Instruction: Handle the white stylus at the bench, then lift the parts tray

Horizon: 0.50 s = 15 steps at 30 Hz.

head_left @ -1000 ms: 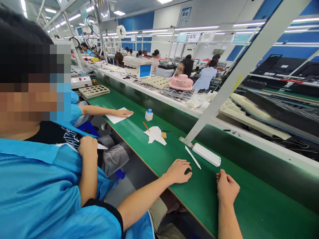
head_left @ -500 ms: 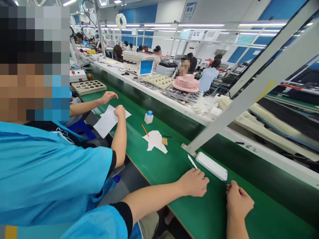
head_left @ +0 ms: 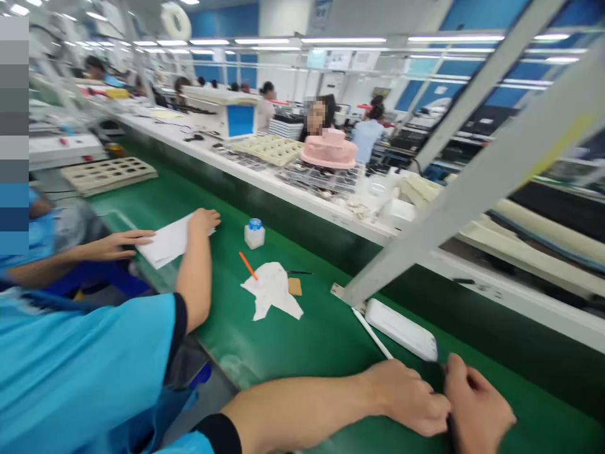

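My left hand [head_left: 413,397] is closed, its fingertips meeting my right hand [head_left: 479,403] low on the right over the green bench [head_left: 331,353]. My right hand has its fingers curled and pinched together. A dark strip shows between the two hands, but blur hides what it is and whether either hand grips it. Just beyond my left hand, a white pen-like stick [head_left: 373,333] lies on the mat, its near end by my knuckles. Beside it rests a long white rounded case [head_left: 401,329], close to the fingers of both hands.
A co-worker's hands [head_left: 201,221] press on white sheets [head_left: 170,239] at left. Mid-bench lie a cut white paper [head_left: 270,290], an orange stick [head_left: 247,265], a tan square [head_left: 295,287] and a blue-capped bottle [head_left: 254,234]. A slanted white post [head_left: 425,221] rises behind.
My left hand has moved right to meet my right hand, uncovering more of the white stick. The co-worker's hands have lowered onto the sheets. The view has shifted right.
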Motion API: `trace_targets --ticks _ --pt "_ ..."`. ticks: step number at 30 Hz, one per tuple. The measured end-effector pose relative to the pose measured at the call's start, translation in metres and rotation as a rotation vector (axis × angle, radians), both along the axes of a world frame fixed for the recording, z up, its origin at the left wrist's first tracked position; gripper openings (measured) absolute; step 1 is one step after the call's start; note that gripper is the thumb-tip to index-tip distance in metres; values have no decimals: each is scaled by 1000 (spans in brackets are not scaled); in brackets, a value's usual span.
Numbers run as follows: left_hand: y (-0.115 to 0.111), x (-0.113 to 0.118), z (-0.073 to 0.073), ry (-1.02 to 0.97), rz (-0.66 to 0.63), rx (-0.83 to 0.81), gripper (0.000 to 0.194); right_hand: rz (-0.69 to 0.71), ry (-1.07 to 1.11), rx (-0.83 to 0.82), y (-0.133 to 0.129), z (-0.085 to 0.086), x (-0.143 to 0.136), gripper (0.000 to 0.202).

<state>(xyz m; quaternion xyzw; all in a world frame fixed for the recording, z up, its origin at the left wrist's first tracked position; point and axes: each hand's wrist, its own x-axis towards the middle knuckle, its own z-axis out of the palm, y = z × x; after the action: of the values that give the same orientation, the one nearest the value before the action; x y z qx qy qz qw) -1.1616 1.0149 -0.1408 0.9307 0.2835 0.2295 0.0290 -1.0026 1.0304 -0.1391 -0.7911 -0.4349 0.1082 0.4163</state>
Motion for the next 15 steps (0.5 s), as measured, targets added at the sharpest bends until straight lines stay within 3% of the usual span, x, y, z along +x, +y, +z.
trace_targets --ticks 4,8,11,15 --pt "0 2 -6 -206 -15 49 28 80 -60 97 5 14 -30 51" --pt "-10 6 -8 -399 -198 82 41 200 38 135 -2 17 -39 55" --pt "-22 7 -4 -472 -294 103 46 396 60 91 -9 21 -45 56" --pt "-25 4 2 -543 -306 133 52 690 -16 11 -8 20 -55 43"
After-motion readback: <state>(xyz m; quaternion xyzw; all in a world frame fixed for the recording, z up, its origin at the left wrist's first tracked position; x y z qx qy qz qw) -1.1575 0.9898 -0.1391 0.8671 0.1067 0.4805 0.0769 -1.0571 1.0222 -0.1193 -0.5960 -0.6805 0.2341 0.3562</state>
